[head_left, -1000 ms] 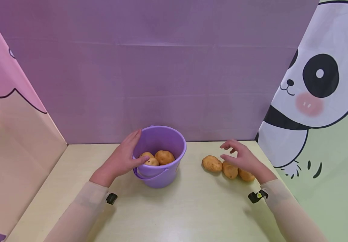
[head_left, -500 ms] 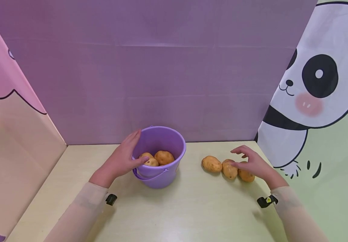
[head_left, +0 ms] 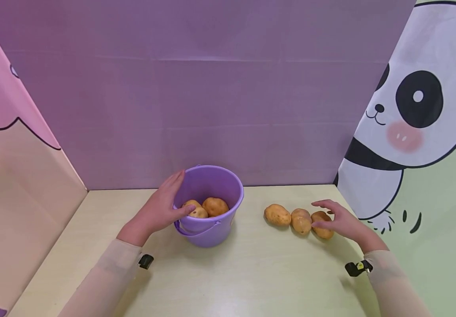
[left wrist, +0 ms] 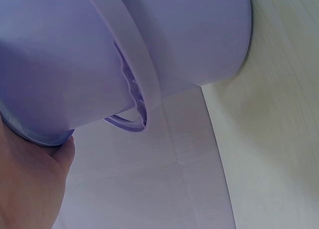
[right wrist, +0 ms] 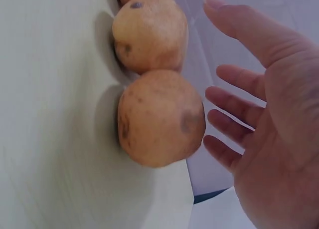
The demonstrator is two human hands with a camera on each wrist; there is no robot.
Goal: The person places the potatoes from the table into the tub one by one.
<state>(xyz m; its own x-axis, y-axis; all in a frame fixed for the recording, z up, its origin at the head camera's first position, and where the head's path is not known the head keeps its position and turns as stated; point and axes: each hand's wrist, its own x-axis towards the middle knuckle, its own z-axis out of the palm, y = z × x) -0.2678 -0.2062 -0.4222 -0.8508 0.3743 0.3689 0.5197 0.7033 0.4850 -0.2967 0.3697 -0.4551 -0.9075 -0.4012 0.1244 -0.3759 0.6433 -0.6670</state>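
A purple bucket (head_left: 212, 238) stands upright on the table, its handle hanging down at the front. Inside it lie potatoes (head_left: 215, 206), two of them showing. My left hand (head_left: 157, 210) holds the bucket's left rim, thumb reaching over the edge; the left wrist view has this hand (left wrist: 30, 179) at the rim, partly cut off. To the right, three potatoes sit in a row: left (head_left: 277, 215), middle (head_left: 301, 221) and right (head_left: 321, 231). Over the right potato hovers my right hand (head_left: 343, 223), fingers spread and loosely bent. In the right wrist view a gap separates its thumb from that potato (right wrist: 162, 119).
The pale wooden table (head_left: 228, 281) runs back to a purple wall panel (head_left: 220, 97). Side panels close in on both sides, one with a panda picture (head_left: 422, 101) at the right, close beyond the right forearm.
My right hand has moved right and slightly toward me, from over the middle potato to over the right one. My left hand and the bucket hold still.
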